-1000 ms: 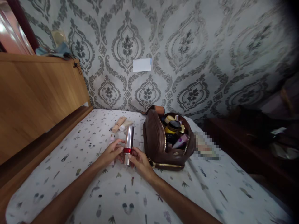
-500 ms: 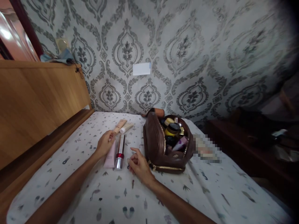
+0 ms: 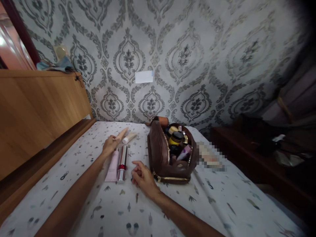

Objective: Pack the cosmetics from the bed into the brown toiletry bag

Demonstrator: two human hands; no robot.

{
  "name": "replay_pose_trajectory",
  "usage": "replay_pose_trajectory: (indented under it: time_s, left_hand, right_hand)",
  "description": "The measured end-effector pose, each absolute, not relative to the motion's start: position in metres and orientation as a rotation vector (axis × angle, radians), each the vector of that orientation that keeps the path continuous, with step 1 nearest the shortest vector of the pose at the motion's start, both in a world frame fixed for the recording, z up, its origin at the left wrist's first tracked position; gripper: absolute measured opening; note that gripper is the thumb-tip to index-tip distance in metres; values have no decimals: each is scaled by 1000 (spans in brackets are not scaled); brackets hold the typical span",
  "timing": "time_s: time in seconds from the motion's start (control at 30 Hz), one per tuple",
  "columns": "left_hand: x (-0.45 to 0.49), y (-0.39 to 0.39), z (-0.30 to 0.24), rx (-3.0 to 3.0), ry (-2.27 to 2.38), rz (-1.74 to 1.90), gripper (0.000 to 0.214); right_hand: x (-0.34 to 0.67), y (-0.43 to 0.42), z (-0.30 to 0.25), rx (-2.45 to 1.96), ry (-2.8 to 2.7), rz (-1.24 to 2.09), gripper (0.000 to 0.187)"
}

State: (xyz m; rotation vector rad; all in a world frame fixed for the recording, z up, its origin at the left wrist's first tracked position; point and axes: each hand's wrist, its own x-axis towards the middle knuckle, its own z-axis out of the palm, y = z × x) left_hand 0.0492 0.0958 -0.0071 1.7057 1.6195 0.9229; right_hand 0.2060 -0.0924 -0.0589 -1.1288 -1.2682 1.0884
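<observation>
My left hand (image 3: 110, 144) is closed, its fingers around the near end of a peach-coloured tube (image 3: 122, 133) on the patterned sheet. Beside that lies a cream tube with a white cap (image 3: 129, 137). Closer to me, a pink tube (image 3: 113, 167) and a silver bottle with a red band (image 3: 122, 164) lie side by side, the pink tube's cap end partly behind my left hand. My right hand (image 3: 144, 180) rests low over the sheet, index finger out and the others loosely curled, with nothing visible in it. Just right of it stands an unzipped brown cosmetic bag (image 3: 156, 144).
Inside the bag are a yellow jar with a black lid (image 3: 176, 137), a purple-and-white tube (image 3: 184, 152) and other items. A blurred-out item (image 3: 211, 157) lies right of the bag. A wooden panel (image 3: 44, 108) borders the left, and patterned wallpaper (image 3: 98, 49) rises behind.
The view has shifted slightly, so everything appears further left. My left hand has moved a little forward onto the peach tube, which looks turned more edge-on. The right hand keeps its pose.
</observation>
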Motion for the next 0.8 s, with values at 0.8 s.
replay_pose_trajectory:
  time_s: [0.8]
  left_hand:
    - [60, -61, 2, 818, 584, 907, 26]
  right_hand:
    - [195, -87, -16, -880, -1023, 1153, 43]
